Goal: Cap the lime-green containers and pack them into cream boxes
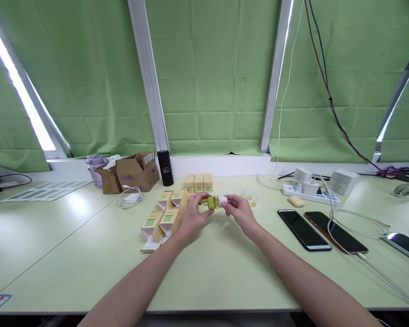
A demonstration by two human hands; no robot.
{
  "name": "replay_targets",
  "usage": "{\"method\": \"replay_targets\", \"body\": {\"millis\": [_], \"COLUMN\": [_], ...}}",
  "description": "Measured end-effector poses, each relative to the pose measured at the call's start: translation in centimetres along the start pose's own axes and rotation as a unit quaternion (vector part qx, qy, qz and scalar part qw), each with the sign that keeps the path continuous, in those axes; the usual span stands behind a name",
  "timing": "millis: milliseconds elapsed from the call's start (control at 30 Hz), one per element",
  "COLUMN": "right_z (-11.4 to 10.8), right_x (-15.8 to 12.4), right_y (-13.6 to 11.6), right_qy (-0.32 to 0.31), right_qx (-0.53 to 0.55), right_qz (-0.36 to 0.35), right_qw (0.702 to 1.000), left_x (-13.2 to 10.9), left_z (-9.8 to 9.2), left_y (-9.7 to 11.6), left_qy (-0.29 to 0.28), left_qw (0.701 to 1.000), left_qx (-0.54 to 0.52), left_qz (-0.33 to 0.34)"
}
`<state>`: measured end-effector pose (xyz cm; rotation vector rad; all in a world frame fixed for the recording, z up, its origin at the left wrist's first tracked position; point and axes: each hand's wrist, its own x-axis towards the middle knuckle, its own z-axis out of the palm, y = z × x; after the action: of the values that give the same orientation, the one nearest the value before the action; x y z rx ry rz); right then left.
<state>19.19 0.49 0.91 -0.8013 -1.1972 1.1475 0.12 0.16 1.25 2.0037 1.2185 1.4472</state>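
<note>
Over the middle of the table, my left hand [197, 212] is closed on a small yellow-green cup-shaped piece [211, 203] with a loop on its left side. Facing it, a small white rounded block [221, 200] is pinched in the fingers of my right hand [239, 210]. The two pieces are very close; whether they touch I cannot tell. Beside my left hand lie several tan cardboard boxes [152, 223] with green label squares, white flaps showing at their near ends. Behind my right hand sits clear plastic packaging [250, 196] with yellow spots, partly hidden.
Three tan boxes [198, 183] stand at the back, near a black bottle [165, 168] and an open brown carton [138, 172]. A coiled white cable [129, 198] lies left. On the right are a power strip [310, 194], a black phone [303, 229] and more phones with trailing cables.
</note>
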Motion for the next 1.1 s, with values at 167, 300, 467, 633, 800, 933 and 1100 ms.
{"method": "replay_targets", "body": {"millis": [167,300,467,633,800,933,1100], "right_z": [0.09,0.16,0.25,0.29,0.13,0.1,0.19], "right_x": [-0.16,-0.31,-0.28,-0.3,-0.31,-0.27,-0.36], "right_y": [0.13,0.16,0.37,0.46,0.47,0.53,0.56], "right_qy": [-0.006,-0.02,-0.022,-0.018,-0.022,-0.02,-0.023], "right_qx": [-0.052,-0.077,-0.086,-0.087,-0.102,-0.102,-0.1], "right_qz": [-0.024,-0.04,-0.05,-0.053,-0.06,-0.064,-0.064], "right_qw": [0.998,0.996,0.995,0.995,0.993,0.993,0.993], "left_x": [-0.16,-0.28,-0.39,-0.4,-0.37,-0.3,-0.33], "left_z": [-0.09,-0.1,-0.11,-0.1,-0.12,-0.12,-0.11], "left_y": [0.52,0.56,0.25,0.53,0.66,0.53,0.7], "left_qy": [-0.011,-0.02,-0.027,-0.024,-0.023,-0.023,-0.028], "left_qw": [1.0,1.0,0.999,0.999,0.999,0.999,0.999], "left_qx": [-0.006,-0.006,0.003,0.009,0.009,0.015,0.017], "left_qz": [0.014,0.019,0.036,0.036,0.04,0.044,0.044]}}
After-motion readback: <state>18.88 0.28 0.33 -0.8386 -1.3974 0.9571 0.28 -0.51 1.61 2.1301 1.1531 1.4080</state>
